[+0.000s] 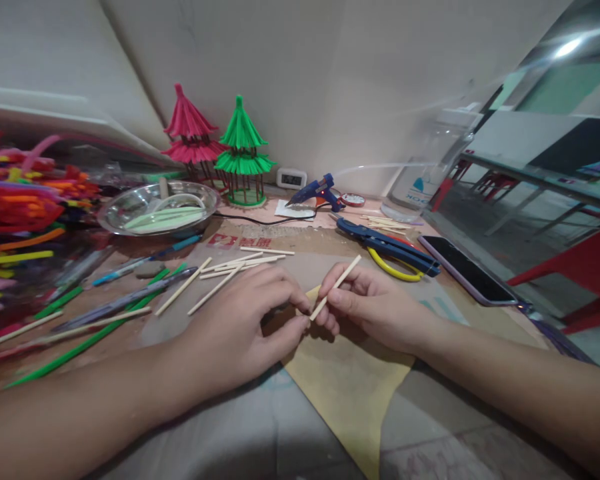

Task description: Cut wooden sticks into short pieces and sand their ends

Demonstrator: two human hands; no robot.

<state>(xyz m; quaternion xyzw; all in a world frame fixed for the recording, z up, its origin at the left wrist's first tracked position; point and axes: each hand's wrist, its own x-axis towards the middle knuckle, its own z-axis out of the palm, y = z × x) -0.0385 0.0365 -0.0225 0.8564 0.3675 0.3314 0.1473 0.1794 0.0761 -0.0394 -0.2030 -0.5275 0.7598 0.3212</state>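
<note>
Between the thumb and fingers of my right hand [375,303] is a short pale wooden stick [336,288], tilted with its upper end to the right. My left hand [250,313] is bent in a pinch, thumb and forefinger at the stick's lower end; exactly how they touch it is partly hidden. Under both hands lies a yellowish sheet [350,393] with a pointed near corner, like sandpaper. Several more wooden sticks [243,265] are scattered just beyond my left hand.
A blue hot glue gun [316,191], a blue cutter [385,243], yellow-handled scissors [395,268] and a phone [465,270] lie behind and right. Red [190,127] and green [241,150] pagoda models stand behind a metal bowl [113,217]. Colourful pipe cleaners [20,207] fill the left.
</note>
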